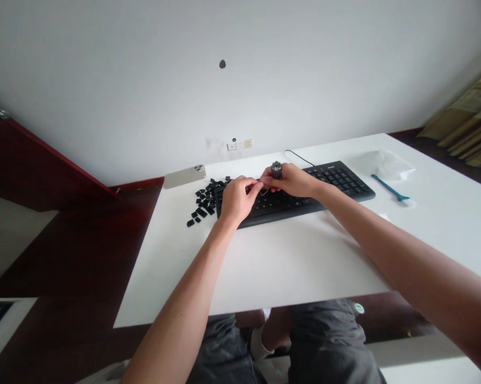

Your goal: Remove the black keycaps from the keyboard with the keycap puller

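Phone (182, 177) lying on a white table (172, 266), wall sockets (248, 143) behind, dark red door (40, 160) left, curtain (468, 120) right

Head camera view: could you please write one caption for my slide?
Two hands meet over a black keyboard, the right holding a dark cylindrical object, loose black keycaps scattered at left.

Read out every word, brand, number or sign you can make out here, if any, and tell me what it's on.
No text is sharp enough to quote.
Keyboard: pale marks show on some keys, too small to read.
Keyboard's far edge, right part: a small pale mark, too blurred to read.
Round green-and-white spot below the table's near edge: too small to tell whether it bears words.
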The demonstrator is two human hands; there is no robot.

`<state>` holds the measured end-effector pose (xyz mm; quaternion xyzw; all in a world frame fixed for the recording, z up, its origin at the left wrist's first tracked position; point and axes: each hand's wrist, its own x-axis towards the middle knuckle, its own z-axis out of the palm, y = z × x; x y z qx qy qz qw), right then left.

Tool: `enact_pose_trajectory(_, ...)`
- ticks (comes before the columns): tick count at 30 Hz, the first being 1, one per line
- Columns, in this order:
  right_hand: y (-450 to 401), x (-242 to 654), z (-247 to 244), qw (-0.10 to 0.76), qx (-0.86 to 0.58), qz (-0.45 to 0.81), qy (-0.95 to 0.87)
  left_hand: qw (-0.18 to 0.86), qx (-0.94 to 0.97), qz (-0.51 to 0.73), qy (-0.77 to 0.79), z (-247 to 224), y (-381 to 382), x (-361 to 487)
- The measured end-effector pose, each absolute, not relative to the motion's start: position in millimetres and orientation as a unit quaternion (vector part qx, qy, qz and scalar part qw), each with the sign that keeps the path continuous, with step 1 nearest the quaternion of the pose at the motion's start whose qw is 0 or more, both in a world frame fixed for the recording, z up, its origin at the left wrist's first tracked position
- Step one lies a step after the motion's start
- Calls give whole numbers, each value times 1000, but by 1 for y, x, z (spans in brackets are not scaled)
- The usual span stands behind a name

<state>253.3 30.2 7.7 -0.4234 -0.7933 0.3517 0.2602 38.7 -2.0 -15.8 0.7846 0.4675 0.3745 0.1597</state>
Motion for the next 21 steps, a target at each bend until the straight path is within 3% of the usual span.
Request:
enact_pose_trajectory(4,22,252,1,335,-415,451,-715,216,771,375,467,-9,-7,41)
enact_pose_trajectory(8,19,250,4,346,-451,451,-688,252,784,354,444,-11,-9,43)
enact_pose_trajectory(14,12,246,11,347,-490,442,-666,194,793,345,463,-16,-7,41)
enact_pose_trajectory(21,28,263,1,398,-426,548,-600,121,805,355,461,-4,9,25)
